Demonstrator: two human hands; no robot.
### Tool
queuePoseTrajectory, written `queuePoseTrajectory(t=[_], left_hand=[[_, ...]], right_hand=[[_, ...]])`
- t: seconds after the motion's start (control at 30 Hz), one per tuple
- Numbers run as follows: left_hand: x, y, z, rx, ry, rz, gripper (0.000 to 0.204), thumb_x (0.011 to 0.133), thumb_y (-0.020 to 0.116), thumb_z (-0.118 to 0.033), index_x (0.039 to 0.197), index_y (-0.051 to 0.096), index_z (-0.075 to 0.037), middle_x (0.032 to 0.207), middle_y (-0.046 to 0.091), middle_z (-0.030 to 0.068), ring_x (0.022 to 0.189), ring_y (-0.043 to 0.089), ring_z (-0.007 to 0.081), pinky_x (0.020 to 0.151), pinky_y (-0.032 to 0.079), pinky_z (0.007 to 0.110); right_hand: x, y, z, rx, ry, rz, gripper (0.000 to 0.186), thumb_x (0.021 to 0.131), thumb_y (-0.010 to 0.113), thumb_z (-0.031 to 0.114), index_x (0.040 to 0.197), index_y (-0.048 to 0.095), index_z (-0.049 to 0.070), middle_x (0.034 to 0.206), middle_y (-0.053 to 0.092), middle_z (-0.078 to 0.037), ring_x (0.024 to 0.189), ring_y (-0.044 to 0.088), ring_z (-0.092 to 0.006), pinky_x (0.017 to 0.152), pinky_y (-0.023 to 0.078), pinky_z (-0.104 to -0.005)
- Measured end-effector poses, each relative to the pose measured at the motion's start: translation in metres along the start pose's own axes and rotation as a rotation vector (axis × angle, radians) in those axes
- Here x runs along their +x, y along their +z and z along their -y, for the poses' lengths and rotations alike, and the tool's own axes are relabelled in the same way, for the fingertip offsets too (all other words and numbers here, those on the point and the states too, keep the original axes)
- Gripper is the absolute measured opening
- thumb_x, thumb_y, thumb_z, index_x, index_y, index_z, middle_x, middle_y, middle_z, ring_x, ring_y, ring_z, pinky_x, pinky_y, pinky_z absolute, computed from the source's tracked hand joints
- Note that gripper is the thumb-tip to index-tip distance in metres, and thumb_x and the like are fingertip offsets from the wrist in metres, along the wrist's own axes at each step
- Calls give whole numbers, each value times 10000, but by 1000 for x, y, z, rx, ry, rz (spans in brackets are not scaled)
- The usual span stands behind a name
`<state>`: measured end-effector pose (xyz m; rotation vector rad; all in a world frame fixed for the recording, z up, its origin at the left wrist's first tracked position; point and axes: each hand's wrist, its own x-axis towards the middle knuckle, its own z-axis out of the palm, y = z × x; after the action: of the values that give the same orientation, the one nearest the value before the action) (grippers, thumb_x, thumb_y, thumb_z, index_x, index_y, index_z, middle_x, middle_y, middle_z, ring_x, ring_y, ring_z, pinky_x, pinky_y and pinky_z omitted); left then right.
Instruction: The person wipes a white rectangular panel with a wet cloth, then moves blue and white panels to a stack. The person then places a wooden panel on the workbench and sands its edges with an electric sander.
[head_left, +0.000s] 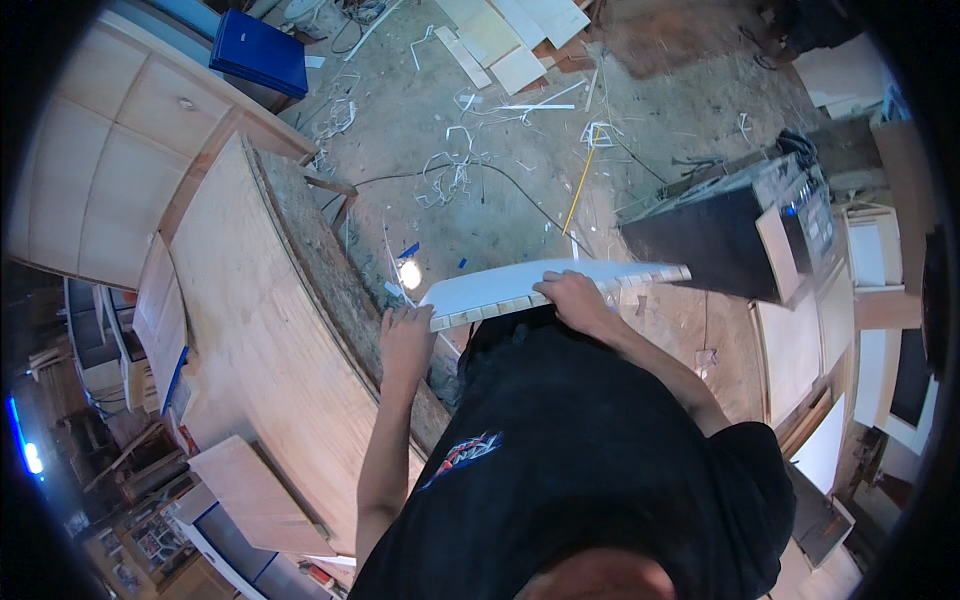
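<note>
White-faced board [510, 285] was clamped by the left hand [403, 345] at its left end and the right hand [577, 297] midway along its near edge, so its overhang right of that hand might have struck the boxy black machine [695, 238] if swung.

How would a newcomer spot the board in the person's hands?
Start from the black T-shirt low in the middle. Above it, the left hand and right hand hold a long panel. Its white face and edge of pale, block-like segments set it apart from the tan plywood sheet at left.
</note>
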<state>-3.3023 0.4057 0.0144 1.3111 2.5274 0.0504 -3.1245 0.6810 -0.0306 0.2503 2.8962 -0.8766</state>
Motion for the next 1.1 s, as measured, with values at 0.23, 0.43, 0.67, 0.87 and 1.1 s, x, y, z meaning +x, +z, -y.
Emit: queuePoseTrajectory(t=[0.23,0.43,0.67,0.87,1.1], left_hand=[[127,-42,120,-345,-236,-33,359,820,725,-150,1178,701,-124,933,698,231,866,676,438,781,547,513],[216,-70,197,-458,-473,-74,371,822,731,-160,1192,713,-153,966,693,250,915,673,421,806,536,494],[305,-92,220,-571,-809,-137,365,848,722,-201,1208,695,-146,933,684,261,914,664,441,785,531,508],[403,-138,264,-716,-879,-392,330,887,701,-226,1176,690,-67,981,692,245,936,664,438,793,532,477],[541,-181,385,-658,-957,-339,325,892,677,-146,1191,647,-23,994,664,303,965,634,485,811,498,530]], right_hand=[[259,-58,-23,-155,-308,130,107,805,634,89,904,673,92,950,656,-91,908,675,-329,784,524,-469],[469,-87,-33,-185,-521,303,79,805,655,143,868,697,121,889,694,-83,883,697,-318,722,541,-482],[659,-124,-20,-241,-739,445,111,814,641,159,883,726,145,880,702,-91,879,711,-323,728,562,-478],[826,-160,5,-371,-937,509,125,818,625,151,902,718,142,899,707,-70,884,708,-327,728,564,-467],[1054,-177,31,-423,-1104,539,124,828,594,104,909,663,169,917,632,-33,892,690,-309,733,553,-474]])
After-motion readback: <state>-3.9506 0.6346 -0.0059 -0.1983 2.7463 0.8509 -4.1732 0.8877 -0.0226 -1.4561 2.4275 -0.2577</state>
